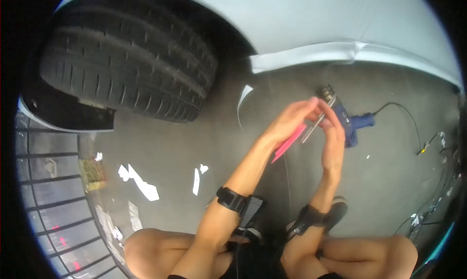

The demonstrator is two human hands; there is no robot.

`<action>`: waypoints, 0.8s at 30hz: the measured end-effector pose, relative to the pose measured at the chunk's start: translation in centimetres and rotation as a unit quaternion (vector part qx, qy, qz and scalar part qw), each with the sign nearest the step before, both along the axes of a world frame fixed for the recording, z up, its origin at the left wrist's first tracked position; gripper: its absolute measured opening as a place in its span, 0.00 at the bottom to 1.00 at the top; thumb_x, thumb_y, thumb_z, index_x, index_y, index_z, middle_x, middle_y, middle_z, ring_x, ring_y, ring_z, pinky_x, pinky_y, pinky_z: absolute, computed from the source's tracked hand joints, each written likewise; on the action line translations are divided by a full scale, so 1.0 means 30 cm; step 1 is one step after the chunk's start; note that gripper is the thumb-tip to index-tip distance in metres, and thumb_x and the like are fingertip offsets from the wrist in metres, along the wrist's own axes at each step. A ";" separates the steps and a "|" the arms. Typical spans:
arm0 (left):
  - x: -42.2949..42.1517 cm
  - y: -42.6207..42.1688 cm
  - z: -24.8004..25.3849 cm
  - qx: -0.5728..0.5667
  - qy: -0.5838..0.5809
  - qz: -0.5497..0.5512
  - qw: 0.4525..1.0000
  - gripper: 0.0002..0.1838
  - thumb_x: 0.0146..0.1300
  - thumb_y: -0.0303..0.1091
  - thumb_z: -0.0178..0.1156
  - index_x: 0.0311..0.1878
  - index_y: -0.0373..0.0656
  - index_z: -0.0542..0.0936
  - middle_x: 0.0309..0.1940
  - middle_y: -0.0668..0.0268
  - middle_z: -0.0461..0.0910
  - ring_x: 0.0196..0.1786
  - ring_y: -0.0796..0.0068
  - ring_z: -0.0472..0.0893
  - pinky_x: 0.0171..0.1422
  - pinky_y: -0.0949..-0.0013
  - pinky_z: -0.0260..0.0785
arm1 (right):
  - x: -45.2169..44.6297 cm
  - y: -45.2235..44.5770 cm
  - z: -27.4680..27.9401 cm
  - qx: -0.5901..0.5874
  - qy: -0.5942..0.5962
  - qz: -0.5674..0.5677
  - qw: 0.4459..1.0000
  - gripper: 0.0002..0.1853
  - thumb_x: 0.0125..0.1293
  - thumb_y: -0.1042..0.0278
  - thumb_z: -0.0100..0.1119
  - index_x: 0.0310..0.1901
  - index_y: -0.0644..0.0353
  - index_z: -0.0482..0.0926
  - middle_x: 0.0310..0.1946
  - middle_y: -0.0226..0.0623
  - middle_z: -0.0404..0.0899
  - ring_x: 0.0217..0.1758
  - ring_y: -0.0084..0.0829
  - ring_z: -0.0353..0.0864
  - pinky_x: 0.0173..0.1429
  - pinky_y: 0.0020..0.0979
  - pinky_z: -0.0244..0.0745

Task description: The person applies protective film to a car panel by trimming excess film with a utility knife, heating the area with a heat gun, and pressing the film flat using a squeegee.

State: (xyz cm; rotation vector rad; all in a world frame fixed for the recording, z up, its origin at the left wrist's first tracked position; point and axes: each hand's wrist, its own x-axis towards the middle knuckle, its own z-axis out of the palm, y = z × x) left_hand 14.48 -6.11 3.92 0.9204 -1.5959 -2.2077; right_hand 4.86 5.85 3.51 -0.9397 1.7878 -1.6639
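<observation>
Floor (168, 152): grey and smooth-looking; the whole working area is carried by it
Car body (350, 16): pale, arched across the far side, with its lower edge hung just above the floor
Tyre (131, 60): black and grooved, set in its arch at far left
Grid (53, 181): dark bars are seen at the left edge; what they belong to cannot be told
Hands: brought close together right of the tyre; the pink blade is held against the palm of the bent left hand (289, 120), while the clear strip is crossed by the curved fingers of the right hand (332, 145); whether it is pinched there cannot be told
Blue tool (351, 135): laid just beyond the right hand, cord (413, 120) led off right; its nozzle is best treated as hot
White scraps (146, 187): scattered at left, on the floor
Pink blade (289, 143): slanted between the forearms; its edge should be guarded from knocks
Clear strip (311, 131): slanted between the hands; a light grip on its flat sides seems wise, with fingertips clear of its ends
</observation>
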 end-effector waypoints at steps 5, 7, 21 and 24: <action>0.072 -0.027 -0.033 0.062 0.051 -0.098 0.992 0.17 0.71 0.41 0.61 0.53 0.38 0.79 0.43 0.66 0.83 0.43 0.78 0.79 0.49 0.73 0.70 | 0.095 -0.029 0.014 0.082 -0.039 0.000 0.996 0.27 0.78 0.58 0.46 0.71 0.66 0.66 0.67 0.54 0.72 0.71 0.37 0.69 0.71 0.37 0.65; 0.070 -0.044 -0.056 0.058 0.096 -0.087 0.990 0.16 0.70 0.39 0.61 0.53 0.38 0.79 0.42 0.66 0.83 0.44 0.78 0.80 0.46 0.74 0.71 | 0.140 -0.048 0.025 0.048 -0.056 -0.025 0.997 0.29 0.78 0.58 0.47 0.75 0.62 0.58 0.68 0.55 0.69 0.71 0.38 0.69 0.71 0.36 0.65; 0.070 -0.104 -0.151 0.179 0.288 0.054 0.939 0.16 0.71 0.38 0.58 0.56 0.40 0.77 0.37 0.72 0.80 0.18 0.90 0.66 0.22 0.81 0.57 | -0.234 -0.256 0.031 0.095 0.000 -0.135 0.986 0.28 0.76 0.43 0.49 0.52 0.66 0.79 0.50 0.47 0.80 0.53 0.34 0.79 0.60 0.35 0.73; 0.111 -0.097 -0.172 0.193 0.277 0.058 0.940 0.16 0.69 0.39 0.58 0.55 0.41 0.77 0.36 0.72 0.79 0.18 0.90 0.65 0.22 0.82 0.56 | -0.363 -0.386 0.022 0.053 -0.175 -0.117 0.976 0.30 0.75 0.37 0.47 0.45 0.64 0.78 0.45 0.44 0.79 0.51 0.34 0.78 0.56 0.39 0.75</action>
